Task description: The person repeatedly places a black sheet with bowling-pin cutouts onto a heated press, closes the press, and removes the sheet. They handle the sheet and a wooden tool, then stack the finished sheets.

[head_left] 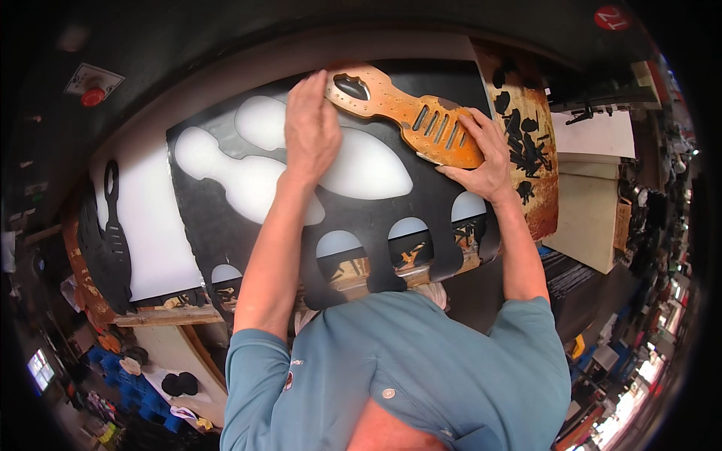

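Observation:
An orange cutting die [391, 101], with an oval opening at one end and several slots at the other, lies on a black sheet [203, 207]. My left hand [313, 128] has its fingers together against the die's left end; its thumb is hidden. At the right end, my right hand [487, 159] grips the die, with fingers over the top and the thumb at the near edge. Left of the die, long rounded cut-outs [368, 167] in the sheet show white underneath. More rounded gaps run along the sheet's near edge.
A white board [154, 233] lies under the sheet. A slotted black cut piece [114, 229] rests at its left. Small black scraps [519, 139] litter the worn brown surface at right. A dark machine beam with a red button [92, 96] spans the far side.

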`<state>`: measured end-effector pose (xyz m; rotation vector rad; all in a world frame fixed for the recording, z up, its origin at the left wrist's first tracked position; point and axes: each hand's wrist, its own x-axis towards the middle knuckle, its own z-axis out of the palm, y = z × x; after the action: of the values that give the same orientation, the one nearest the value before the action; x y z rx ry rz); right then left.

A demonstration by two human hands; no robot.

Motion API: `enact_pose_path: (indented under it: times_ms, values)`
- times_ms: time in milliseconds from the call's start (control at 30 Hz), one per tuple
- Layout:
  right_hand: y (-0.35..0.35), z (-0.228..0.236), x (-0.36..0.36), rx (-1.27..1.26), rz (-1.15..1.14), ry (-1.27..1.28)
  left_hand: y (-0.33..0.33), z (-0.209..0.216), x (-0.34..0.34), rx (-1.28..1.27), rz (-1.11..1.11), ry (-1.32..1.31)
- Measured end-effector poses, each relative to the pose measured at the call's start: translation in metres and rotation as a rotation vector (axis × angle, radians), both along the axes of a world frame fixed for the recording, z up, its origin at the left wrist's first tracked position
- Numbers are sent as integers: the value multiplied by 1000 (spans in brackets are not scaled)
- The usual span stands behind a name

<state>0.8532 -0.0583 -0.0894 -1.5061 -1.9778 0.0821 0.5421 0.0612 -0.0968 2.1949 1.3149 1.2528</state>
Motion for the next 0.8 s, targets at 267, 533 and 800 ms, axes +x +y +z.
enact_pose_path:
  times_ms: [267,533,800]
  values:
    - [2,-2,6,13,42,64,-1,-3,-21,-143,-72,-189]
    - [-13,-5,0,68,-64,-1,-31,15,-35,-106,-8,-91]
    - [-24,-4,-11,256,-155,106,-249,30,-79,-456,-115,-178]
